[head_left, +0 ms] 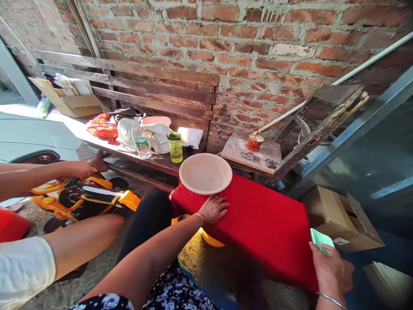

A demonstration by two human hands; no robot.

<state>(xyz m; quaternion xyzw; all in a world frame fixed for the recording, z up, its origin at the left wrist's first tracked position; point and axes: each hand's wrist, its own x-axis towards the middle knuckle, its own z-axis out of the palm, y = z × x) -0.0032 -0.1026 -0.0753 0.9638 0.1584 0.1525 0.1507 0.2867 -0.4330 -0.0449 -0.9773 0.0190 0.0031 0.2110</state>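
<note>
My left hand lies flat on the red cloth covering a low table, its fingers stretched out. Just beyond its fingertips, a shallow white basin stands at the far left corner of the cloth. At the right end of the table, my right hand is closed around a flat, mint-green object that sticks up past the thumb. Its exact kind and its lower part are hidden by the grip.
A person's arm reaches over an orange-and-black ride-on toy at left. Along the brick wall, a wooden bench carries a water bottle, green bottle and fan. A cardboard box stands right.
</note>
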